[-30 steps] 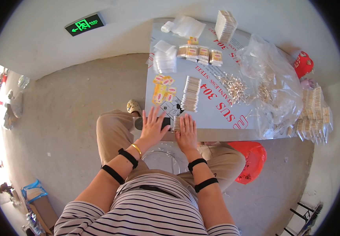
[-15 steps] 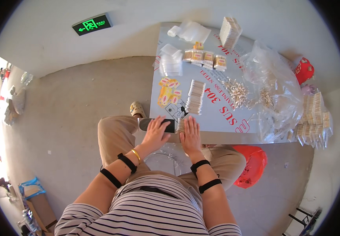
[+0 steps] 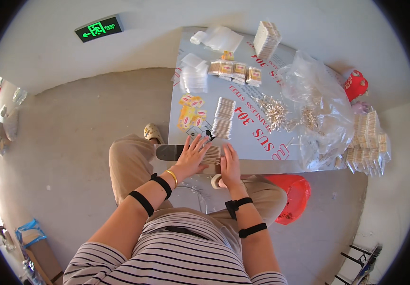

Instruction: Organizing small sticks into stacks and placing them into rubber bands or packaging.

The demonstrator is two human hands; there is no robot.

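Note:
At the table's near edge, a short row of cotton swabs (image 3: 212,155) lies between my hands. My left hand (image 3: 191,156) touches its left end, fingers stretched out and spread. Against its right end rests my right hand (image 3: 230,166), also with fingers extended. To the left, a dark, round-ended flat strip (image 3: 168,152) sticks out from under my left hand. Beyond my fingers lies a longer neat row of cotton swabs (image 3: 224,118). Yellow printed cards (image 3: 190,112) are spread to its left, and a loose heap of cotton swabs (image 3: 276,113) is to its right.
Packed swab bundles (image 3: 234,71), clear plastic sleeves (image 3: 194,76) and a white stack (image 3: 266,40) stand farther back on the metal-sheet table (image 3: 257,151). A large clear bag (image 3: 321,99) and filled packets (image 3: 368,142) occupy the right. A red bag (image 3: 292,199) is below the table edge.
My hands have spread slightly apart, and more of the short swab row shows between them. The whole scene has shifted a little to the left in the picture.

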